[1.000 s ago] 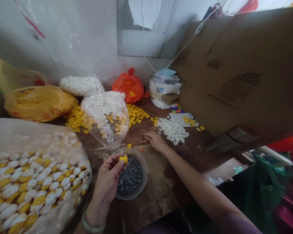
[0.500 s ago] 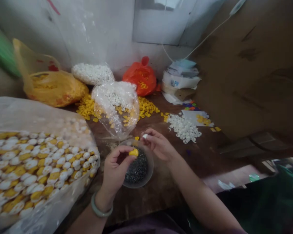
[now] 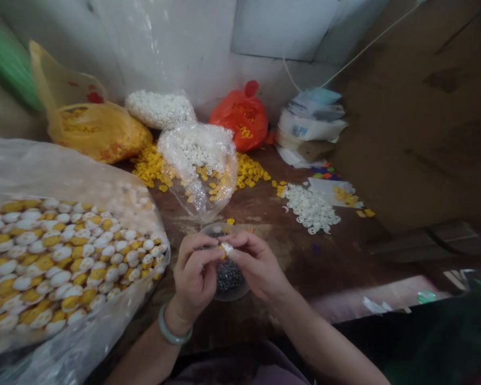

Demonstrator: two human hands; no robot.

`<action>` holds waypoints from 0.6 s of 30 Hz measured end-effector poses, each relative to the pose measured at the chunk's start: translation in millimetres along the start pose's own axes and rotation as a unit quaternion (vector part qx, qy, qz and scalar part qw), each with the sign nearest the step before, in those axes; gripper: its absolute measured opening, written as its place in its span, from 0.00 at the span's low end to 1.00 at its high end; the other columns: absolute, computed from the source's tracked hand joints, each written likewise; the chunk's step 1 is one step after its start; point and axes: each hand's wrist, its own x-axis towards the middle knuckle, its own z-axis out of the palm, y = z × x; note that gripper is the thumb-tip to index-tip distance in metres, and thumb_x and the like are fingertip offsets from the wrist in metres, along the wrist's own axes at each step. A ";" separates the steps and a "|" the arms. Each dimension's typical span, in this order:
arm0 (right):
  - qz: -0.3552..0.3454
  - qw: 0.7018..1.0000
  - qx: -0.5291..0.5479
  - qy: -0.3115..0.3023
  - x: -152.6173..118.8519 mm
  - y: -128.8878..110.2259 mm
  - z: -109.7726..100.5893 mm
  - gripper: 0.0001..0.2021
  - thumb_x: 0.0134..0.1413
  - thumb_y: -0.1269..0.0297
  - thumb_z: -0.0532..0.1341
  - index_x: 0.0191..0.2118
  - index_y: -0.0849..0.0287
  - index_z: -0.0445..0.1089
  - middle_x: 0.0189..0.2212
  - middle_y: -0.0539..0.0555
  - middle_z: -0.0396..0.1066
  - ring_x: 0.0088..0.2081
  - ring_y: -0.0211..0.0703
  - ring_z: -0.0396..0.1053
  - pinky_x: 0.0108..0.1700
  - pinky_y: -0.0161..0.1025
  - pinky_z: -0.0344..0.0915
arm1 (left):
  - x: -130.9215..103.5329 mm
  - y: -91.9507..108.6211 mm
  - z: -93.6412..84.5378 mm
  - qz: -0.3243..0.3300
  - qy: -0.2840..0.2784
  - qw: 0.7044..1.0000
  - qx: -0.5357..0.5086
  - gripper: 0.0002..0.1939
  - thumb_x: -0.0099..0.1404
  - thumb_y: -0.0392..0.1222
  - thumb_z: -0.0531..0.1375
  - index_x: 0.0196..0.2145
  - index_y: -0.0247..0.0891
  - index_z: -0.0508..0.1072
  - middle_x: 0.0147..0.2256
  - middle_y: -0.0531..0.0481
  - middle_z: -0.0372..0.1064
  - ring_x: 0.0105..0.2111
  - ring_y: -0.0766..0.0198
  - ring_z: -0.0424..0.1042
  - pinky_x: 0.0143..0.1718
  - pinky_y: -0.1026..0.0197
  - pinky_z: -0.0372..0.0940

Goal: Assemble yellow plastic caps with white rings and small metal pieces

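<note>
Above a clear bowl [image 3: 240,290] of small dark bits, my two hands meet fingertip to fingertip. My left hand [image 3: 198,270] pinches a small yellow plastic piece [image 3: 223,253], mostly hidden by the fingers. In my right hand [image 3: 258,262] is a small white plastic piece [image 3: 227,247], pressed against the yellow one. Whether the two are joined I cannot tell. A single yellow piece [image 3: 230,221] lies on the table just behind the bowl.
At left lies a large clear bag [image 3: 76,256] of yellow-and-white pieces. Behind are a yellow bag [image 3: 108,133], a red bag [image 3: 240,120] and a clear bag [image 3: 200,160] over loose yellow pieces. Loose white pieces [image 3: 310,208] lie right, near stacked papers [image 3: 312,120].
My hands have come together over the bowl. The white piece in my right hand has moved left and down to meet the yellow piece in my left. The view has shifted slightly.
</note>
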 end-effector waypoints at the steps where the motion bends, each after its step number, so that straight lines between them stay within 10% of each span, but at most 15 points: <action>1: -0.003 1.000 0.004 0.004 -2.1 1.9 2.5 0.08 0.45 0.60 0.74 0.30 0.50 0.75 0.37 0.48 0.76 0.39 0.38 0.72 0.45 0.37 0.68 | 0.4 -0.1 -0.4 0.010 0.005 1.000 -0.004 0.15 0.57 0.26 0.60 0.35 0.47 0.77 0.37 0.49 0.76 0.39 0.59 0.74 0.44 0.54 0.68; 7: -0.022 0.996 -0.080 -0.030 5.2 -4.8 -4.6 0.10 0.47 0.60 0.72 0.28 0.55 0.72 0.31 0.48 0.74 0.34 0.37 0.72 0.41 0.35 0.69 | 0.6 -8.8 -0.4 -0.008 -0.029 0.996 -0.080 0.11 0.59 0.29 0.61 0.37 0.44 0.74 0.39 0.48 0.78 0.45 0.55 0.75 0.50 0.47 0.68; 11: -0.064 0.944 -0.306 -0.103 59.9 -37.5 -20.7 0.07 0.56 0.63 0.65 0.41 0.57 0.73 0.37 0.52 0.75 0.38 0.40 0.73 0.42 0.37 0.70 | 2.1 -15.6 4.5 -0.155 0.042 0.980 -0.115 0.06 0.63 0.35 0.61 0.38 0.40 0.72 0.39 0.47 0.76 0.42 0.61 0.75 0.44 0.57 0.69; 13: -0.133 0.880 -0.454 -0.044 101.1 -48.5 -18.8 0.08 0.59 0.67 0.61 0.45 0.59 0.71 0.41 0.54 0.75 0.42 0.41 0.73 0.46 0.38 0.68 | 4.0 -17.0 8.0 -0.259 0.076 0.951 -0.150 0.06 0.61 0.40 0.64 0.37 0.39 0.72 0.36 0.49 0.75 0.37 0.63 0.75 0.39 0.62 0.70; 16: -0.081 0.704 -0.705 -0.033 164.5 -45.7 -3.5 0.12 0.63 0.73 0.57 0.50 0.61 0.70 0.48 0.57 0.73 0.50 0.43 0.69 0.54 0.39 0.63 | 6.3 -18.3 12.3 -0.365 0.086 0.901 -0.220 0.12 0.57 0.45 0.67 0.37 0.37 0.74 0.31 0.51 0.74 0.31 0.66 0.74 0.36 0.64 0.69; 18: -0.042 0.663 -0.747 -0.038 199.5 -32.1 7.1 0.11 0.64 0.75 0.55 0.47 0.63 0.72 0.48 0.62 0.73 0.52 0.48 0.68 0.55 0.41 0.62 | 6.9 -19.2 13.5 -0.404 0.082 0.872 -0.265 0.14 0.54 0.47 0.69 0.36 0.37 0.75 0.30 0.51 0.74 0.30 0.67 0.73 0.37 0.64 0.68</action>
